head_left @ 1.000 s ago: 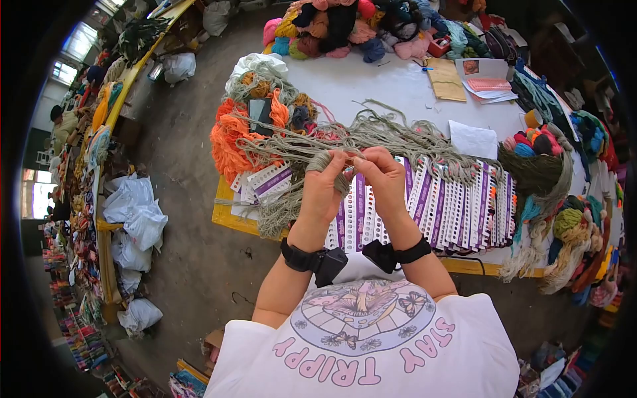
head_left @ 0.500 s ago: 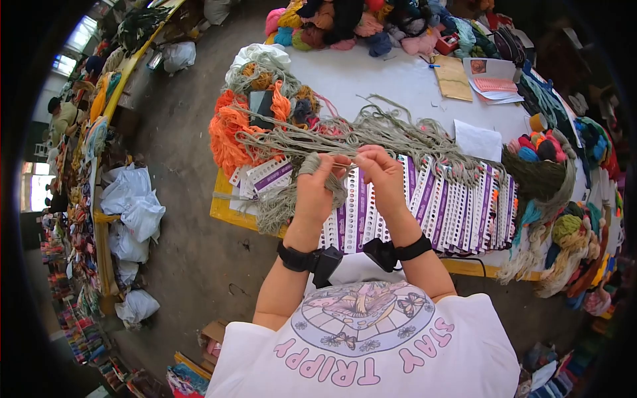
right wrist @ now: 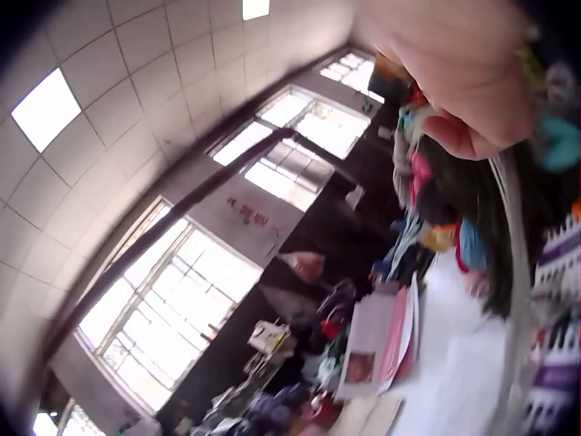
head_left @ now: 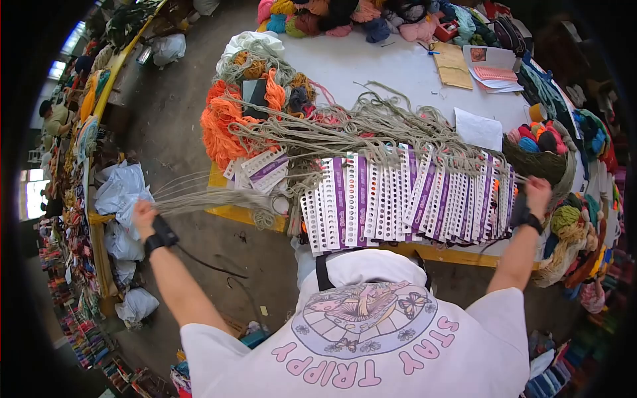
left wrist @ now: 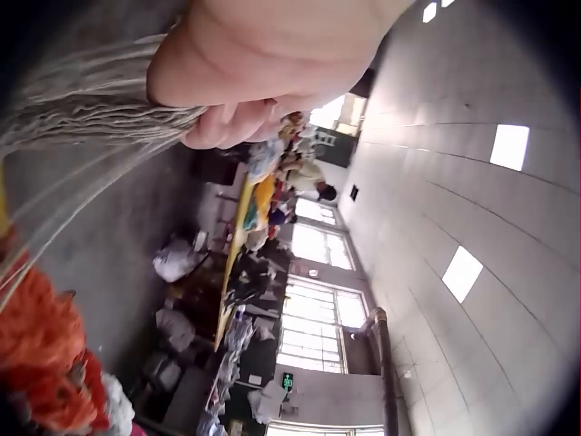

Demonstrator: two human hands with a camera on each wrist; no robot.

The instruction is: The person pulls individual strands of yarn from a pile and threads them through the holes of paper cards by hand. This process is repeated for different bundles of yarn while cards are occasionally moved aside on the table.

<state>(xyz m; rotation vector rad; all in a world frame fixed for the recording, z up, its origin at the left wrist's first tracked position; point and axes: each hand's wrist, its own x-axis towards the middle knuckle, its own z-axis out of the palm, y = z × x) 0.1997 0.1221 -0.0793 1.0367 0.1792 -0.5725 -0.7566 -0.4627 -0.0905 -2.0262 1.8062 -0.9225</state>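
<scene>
Hands point(head_left: 142, 213) now flung wide apart, yarn point(head_left: 212, 198) stretched.

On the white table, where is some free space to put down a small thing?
The white table is bare behind the grey yarn strands, between the yarn balls at the far edge and the brown envelope. The front is crowded: punched cards, orange yarn.

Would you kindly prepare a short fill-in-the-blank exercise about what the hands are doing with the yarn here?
The left hand grips a bundle of ____ yarn strands.
The right hand is stretched out toward the person's ____ side.
The perforated cards on the table have white and ____ stripes.
Beside the grey strands lies a heap of ____ yarn.

Missing words: grey; right; purple; orange
</scene>
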